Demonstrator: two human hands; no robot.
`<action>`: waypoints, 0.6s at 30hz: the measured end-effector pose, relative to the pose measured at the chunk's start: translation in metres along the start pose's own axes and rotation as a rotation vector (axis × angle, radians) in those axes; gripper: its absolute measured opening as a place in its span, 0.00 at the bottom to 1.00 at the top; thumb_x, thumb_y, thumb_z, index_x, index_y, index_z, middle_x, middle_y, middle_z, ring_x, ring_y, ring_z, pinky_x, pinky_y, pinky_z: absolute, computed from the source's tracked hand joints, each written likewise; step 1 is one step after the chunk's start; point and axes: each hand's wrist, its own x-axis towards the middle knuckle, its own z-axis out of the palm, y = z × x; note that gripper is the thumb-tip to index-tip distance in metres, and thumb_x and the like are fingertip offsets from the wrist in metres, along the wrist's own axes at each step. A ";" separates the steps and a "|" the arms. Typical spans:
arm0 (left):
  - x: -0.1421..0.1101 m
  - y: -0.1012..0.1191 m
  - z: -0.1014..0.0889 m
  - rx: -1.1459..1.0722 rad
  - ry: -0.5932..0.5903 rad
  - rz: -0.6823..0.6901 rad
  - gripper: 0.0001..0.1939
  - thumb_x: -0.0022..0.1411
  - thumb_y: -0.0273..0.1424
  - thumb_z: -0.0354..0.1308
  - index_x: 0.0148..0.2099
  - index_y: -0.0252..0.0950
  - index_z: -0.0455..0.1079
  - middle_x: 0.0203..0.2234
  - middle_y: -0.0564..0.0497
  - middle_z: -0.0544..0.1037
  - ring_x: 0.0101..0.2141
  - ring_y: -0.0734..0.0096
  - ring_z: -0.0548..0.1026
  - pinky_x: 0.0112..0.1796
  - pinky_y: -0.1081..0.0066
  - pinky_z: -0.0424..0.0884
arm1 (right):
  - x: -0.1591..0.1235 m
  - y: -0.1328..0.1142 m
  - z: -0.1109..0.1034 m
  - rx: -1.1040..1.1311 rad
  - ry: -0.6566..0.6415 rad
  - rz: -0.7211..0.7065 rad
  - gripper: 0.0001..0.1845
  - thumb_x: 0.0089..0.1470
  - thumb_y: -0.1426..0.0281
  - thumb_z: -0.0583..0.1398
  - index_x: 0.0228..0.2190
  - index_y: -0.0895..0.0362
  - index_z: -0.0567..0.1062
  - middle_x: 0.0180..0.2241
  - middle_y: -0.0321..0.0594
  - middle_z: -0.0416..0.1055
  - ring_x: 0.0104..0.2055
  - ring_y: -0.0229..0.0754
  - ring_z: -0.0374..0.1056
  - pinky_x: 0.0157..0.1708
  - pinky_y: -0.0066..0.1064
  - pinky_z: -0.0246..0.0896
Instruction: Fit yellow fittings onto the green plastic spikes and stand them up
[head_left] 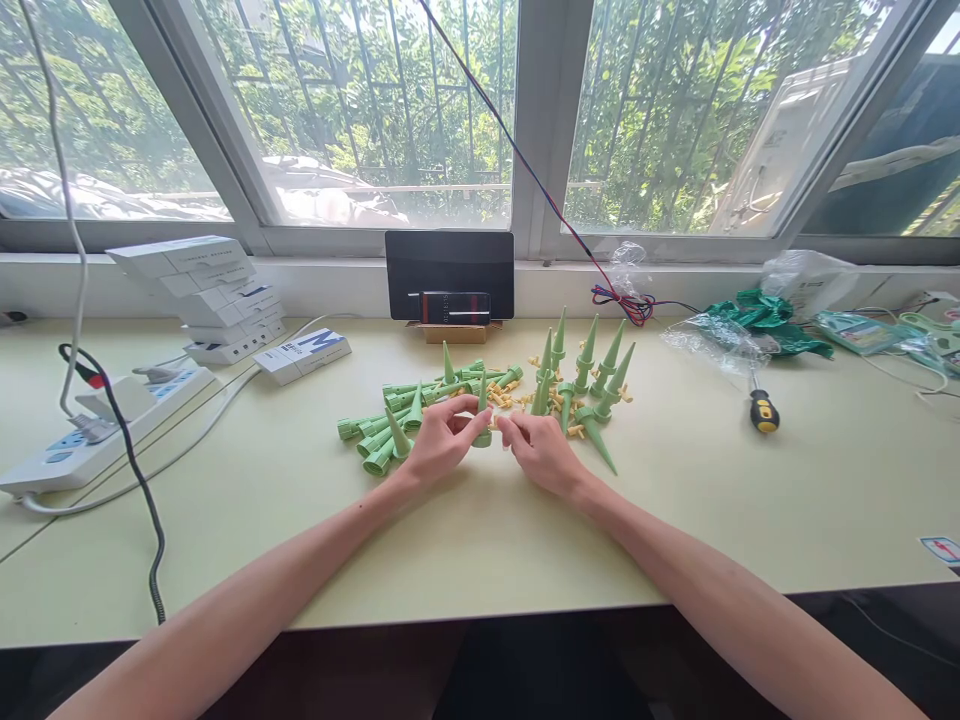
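Observation:
My left hand [441, 437] is closed around a green plastic spike [484, 438], which stands point up between thumb and fingers. My right hand [544, 455] pinches a small yellow valve piece [494, 424] against the spike's side; whether it sits inside the spike cannot be seen. Left of my hands lies a heap of green spikes [375, 445], several on their sides and a few upright. Loose yellow pieces [517, 394] are scattered behind my hands. On the right, several upright green spikes [586, 362] have yellow pieces at their collars, and one lies tilted toward me.
A phone [469, 308] leans on a black tablet [450, 262] at the back. White boxes [225, 290] and a power strip [150, 405] with cables occupy the left. A screwdriver [764, 411], clear plastic wrap [712, 340] and a green bag [772, 322] lie on the right.

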 end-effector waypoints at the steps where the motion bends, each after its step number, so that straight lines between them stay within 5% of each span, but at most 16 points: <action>1: 0.000 0.000 0.000 0.000 -0.003 0.000 0.13 0.61 0.40 0.59 0.35 0.33 0.71 0.28 0.51 0.72 0.18 0.82 0.62 0.17 0.75 0.54 | 0.000 0.000 0.000 -0.002 0.002 0.000 0.25 0.64 0.56 0.49 0.20 0.56 0.65 0.19 0.34 0.64 0.21 0.34 0.56 0.25 0.27 0.49; 6: 0.000 0.000 0.000 -0.002 0.013 -0.004 0.13 0.60 0.40 0.60 0.35 0.33 0.71 0.28 0.51 0.73 0.19 0.81 0.64 0.18 0.75 0.56 | -0.001 -0.001 0.000 0.005 -0.008 0.025 0.25 0.64 0.55 0.48 0.21 0.56 0.66 0.17 0.33 0.63 0.20 0.34 0.56 0.25 0.27 0.50; 13: 0.002 0.000 0.000 -0.026 0.040 -0.001 0.12 0.59 0.39 0.61 0.35 0.33 0.72 0.29 0.50 0.74 0.24 0.74 0.73 0.23 0.74 0.66 | -0.002 -0.003 -0.002 0.068 -0.011 0.032 0.13 0.60 0.58 0.56 0.40 0.55 0.70 0.24 0.33 0.71 0.21 0.35 0.63 0.26 0.26 0.56; 18: 0.002 0.000 0.000 -0.021 0.033 -0.005 0.12 0.61 0.39 0.59 0.35 0.33 0.72 0.30 0.50 0.73 0.26 0.72 0.74 0.25 0.73 0.69 | -0.001 0.000 -0.001 0.089 -0.015 0.017 0.10 0.60 0.62 0.56 0.39 0.55 0.70 0.25 0.34 0.71 0.21 0.35 0.63 0.25 0.26 0.56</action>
